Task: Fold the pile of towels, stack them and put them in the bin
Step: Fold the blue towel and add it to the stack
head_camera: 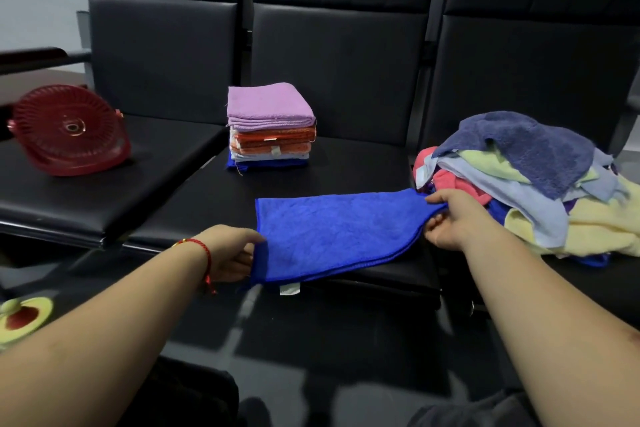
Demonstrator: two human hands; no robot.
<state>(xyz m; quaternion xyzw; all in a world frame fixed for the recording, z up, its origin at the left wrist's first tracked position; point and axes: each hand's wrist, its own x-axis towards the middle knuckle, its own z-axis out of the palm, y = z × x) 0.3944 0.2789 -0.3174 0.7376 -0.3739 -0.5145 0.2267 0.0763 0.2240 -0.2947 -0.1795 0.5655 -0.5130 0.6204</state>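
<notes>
Towel (332, 232), blue, lies already doubled on the middle seat (214, 198), front edge hanging just over the seat lip, a white tag showing beneath. Left hand (235, 255) pinches the near-left corner, fingers curled round the hem; right hand (453, 218) pinches the far-right end, thumb on top, fingers under. Held at opposite ends, likely to keep the cloth taut and flat for the next fold. Stack (270, 125) of folded towels stands farther back on the same seat, lilac on top, well apart from the working towel, which leaves folding room in front. Pile (540, 180) of unfolded towels sits on the right seat, just beside the right hand, within easy reach. Red bin (69, 130) lies tipped on the left seat, holding nothing visible. Judged: folding is partway, much of the pile remaining.
</notes>
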